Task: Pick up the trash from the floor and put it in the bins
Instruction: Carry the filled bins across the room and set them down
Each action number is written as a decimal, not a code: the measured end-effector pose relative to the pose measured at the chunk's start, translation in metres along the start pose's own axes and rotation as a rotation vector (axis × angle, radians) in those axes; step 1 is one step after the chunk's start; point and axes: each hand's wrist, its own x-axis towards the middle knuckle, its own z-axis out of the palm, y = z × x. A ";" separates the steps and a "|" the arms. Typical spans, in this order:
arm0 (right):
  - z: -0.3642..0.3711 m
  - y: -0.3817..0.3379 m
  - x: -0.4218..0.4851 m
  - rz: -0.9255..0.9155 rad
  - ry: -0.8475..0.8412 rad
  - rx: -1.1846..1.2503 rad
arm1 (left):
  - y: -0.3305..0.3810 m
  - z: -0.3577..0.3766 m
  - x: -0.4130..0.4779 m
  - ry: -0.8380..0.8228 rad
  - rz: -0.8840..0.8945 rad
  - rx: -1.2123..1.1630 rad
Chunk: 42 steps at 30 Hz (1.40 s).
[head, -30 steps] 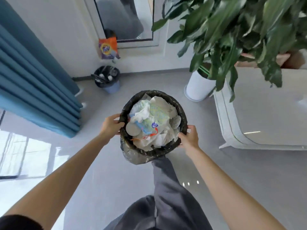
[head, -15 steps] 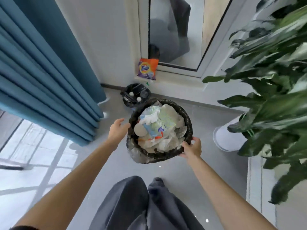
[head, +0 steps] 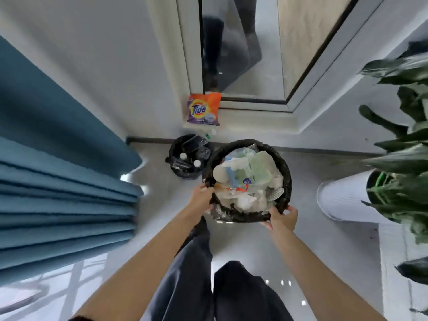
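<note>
I am gripping the overfull round black-lined trash bin by its rim with my left fingers and right fingers, risking loose white paper spilling beyond them if tilted.

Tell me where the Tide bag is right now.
In the head view, the Tide bag stands top centre on the white ledge below the glass door, just behind the small bin and up-left of the full bin.

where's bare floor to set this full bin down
Bare grey floor lies between the big black-lined bin and the white ribbed plant pot, and another strip between the blue curtain and the small black bottle bin. Crowded by the wall, around that bin and the orange detergent bag.
</note>
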 end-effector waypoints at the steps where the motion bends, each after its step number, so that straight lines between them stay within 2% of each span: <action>1: 0.010 -0.005 0.004 0.020 0.006 0.020 | 0.010 0.001 0.011 -0.023 -0.017 -0.018; 7: 0.067 -0.021 0.054 0.086 0.009 0.121 | 0.050 0.011 0.093 -0.073 -0.133 -0.070; 11: 0.097 -0.015 0.100 0.144 0.027 0.205 | 0.051 0.024 0.157 -0.102 -0.189 -0.082; 18: 0.145 0.015 0.218 0.214 0.051 0.316 | 0.023 0.068 0.291 -0.153 -0.250 -0.071; 27: 0.202 0.070 0.358 0.240 0.045 0.255 | -0.035 0.112 0.434 -0.158 -0.260 -0.087; 35: 0.235 0.092 0.421 0.231 0.023 0.208 | -0.067 0.121 0.504 -0.113 -0.224 -0.060; 42: 0.249 0.084 0.436 0.177 -0.090 0.268 | -0.063 0.128 0.525 -0.048 -0.155 -0.134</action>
